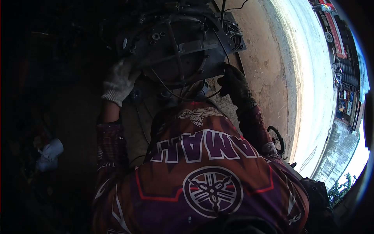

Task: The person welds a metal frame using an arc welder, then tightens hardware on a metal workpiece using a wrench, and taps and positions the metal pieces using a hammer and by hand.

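A large dark panel with a round ring and crossbars [180,48] lies in front of me, tilted; its exact kind is hard to make out. My left hand [121,80], in a pale knitted glove, is closed at its lower left edge, fingertips lost in shadow. At the lower right corner my right hand [235,83], in a darker glove, has its fingers curled against the edge. A thin dark cable [165,87] loops beneath the panel between both hands. Near the panel's upper left, a small round metal fitting [156,36] shows.
Bare brown ground [259,58] stretches along the right side, with a bright strip beyond it. Farther off stand a red truck [336,33] and a stall. A white container [50,152] sits in the dark at the left. Deep shadow hides most of the left.
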`<action>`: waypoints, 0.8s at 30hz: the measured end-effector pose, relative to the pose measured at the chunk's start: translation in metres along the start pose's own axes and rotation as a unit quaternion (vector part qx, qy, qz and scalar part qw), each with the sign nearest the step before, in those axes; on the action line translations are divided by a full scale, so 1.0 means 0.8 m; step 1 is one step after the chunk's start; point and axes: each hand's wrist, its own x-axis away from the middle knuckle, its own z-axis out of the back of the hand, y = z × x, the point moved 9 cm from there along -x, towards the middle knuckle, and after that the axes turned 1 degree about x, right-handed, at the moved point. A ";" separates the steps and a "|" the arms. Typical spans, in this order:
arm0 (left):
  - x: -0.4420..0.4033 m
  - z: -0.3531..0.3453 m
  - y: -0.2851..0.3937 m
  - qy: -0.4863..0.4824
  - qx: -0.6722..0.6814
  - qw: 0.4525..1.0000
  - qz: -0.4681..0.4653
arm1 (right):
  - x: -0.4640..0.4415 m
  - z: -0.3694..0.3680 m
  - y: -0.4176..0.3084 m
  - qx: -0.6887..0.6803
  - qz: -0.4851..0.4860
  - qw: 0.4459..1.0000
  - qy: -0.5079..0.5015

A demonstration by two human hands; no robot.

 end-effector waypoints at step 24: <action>-0.063 0.024 0.083 -0.100 -0.130 0.981 0.107 | 0.024 -0.012 -0.006 0.077 0.103 0.990 -0.052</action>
